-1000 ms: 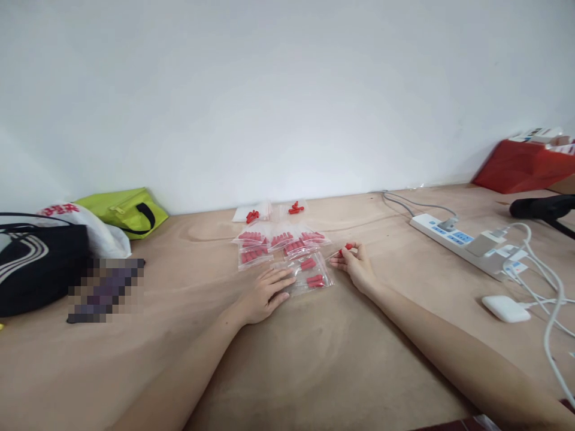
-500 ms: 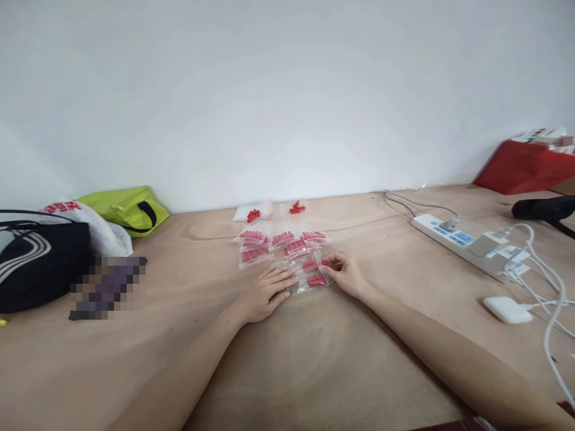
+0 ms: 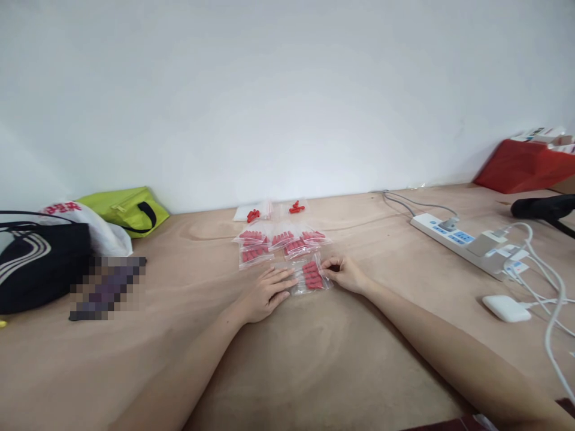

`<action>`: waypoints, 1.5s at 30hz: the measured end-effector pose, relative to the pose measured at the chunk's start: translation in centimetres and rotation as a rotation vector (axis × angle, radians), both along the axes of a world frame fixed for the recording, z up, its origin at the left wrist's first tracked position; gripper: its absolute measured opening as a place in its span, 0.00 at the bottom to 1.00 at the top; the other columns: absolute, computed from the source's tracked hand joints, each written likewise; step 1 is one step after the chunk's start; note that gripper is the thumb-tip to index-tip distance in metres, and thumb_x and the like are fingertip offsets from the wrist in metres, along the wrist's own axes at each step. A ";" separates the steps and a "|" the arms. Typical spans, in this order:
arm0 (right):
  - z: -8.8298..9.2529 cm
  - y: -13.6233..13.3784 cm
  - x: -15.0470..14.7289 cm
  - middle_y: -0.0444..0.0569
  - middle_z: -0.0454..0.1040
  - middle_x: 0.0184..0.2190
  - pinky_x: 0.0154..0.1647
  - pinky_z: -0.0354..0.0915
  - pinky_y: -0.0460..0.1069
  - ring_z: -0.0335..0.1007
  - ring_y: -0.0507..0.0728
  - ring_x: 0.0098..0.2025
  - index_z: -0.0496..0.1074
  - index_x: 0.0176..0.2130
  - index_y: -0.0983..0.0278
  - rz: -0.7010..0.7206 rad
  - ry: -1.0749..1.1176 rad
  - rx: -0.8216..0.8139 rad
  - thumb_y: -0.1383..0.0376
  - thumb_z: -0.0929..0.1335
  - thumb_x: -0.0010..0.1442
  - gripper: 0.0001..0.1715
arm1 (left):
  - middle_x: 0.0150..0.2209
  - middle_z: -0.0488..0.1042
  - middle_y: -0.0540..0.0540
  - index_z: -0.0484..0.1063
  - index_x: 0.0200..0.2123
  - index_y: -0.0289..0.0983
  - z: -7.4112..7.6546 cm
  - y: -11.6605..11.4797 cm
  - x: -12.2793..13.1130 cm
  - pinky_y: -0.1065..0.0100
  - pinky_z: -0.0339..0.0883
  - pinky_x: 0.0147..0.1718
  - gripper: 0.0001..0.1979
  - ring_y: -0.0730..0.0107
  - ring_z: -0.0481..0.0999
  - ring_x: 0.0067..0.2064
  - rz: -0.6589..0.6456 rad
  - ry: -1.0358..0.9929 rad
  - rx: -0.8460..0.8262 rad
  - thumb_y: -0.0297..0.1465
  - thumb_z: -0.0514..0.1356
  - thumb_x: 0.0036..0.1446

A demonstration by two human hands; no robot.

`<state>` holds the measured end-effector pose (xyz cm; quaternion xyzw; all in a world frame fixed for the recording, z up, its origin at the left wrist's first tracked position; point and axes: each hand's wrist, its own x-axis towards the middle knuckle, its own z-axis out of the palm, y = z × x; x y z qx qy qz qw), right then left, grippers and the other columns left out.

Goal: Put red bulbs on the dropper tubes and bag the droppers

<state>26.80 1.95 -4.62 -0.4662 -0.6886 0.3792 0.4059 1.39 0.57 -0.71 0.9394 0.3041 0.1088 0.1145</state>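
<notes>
A clear zip-lock bag [image 3: 297, 285] lies flat on the table between my hands, with several small red cylindrical pieces [image 3: 312, 275] lined up inside near its right end. My left hand [image 3: 269, 292] rests palm down, fingers stretched out, their tips on the bag's left part. At the bag's right edge, the fingers of my right hand [image 3: 342, 274] are pinched together on the plastic; whether a red piece is also between them is hidden. Just beyond, filled zip-lock bags [image 3: 255, 254] of red pieces overlap. Loose red pieces [image 3: 296, 208] lie farther back on more bags.
A white power strip [image 3: 449, 236] with plugs and cables stands at the right, near a white charging case [image 3: 507, 309]. To the left are a black bag [image 3: 45, 263], a yellow-green bag [image 3: 130, 206] and a white plastic bag [image 3: 112, 233]. A red bag [image 3: 521, 167] sits back right.
The red piece at my right fingertips has gone into the bag, where the pieces now form a fuller row. My right hand shifted slightly; my left hand stayed in place.
</notes>
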 end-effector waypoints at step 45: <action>1.4 2.5 3.9 0.53 0.68 0.42 0.46 0.51 0.57 0.60 0.60 0.44 0.70 0.44 0.62 -0.448 -0.807 0.587 0.68 0.62 0.48 0.22 | 0.53 0.66 0.44 0.66 0.37 0.35 -1.2 8.3 5.1 0.63 0.61 0.51 0.21 0.69 0.62 0.56 0.011 -0.225 0.056 0.14 0.42 0.45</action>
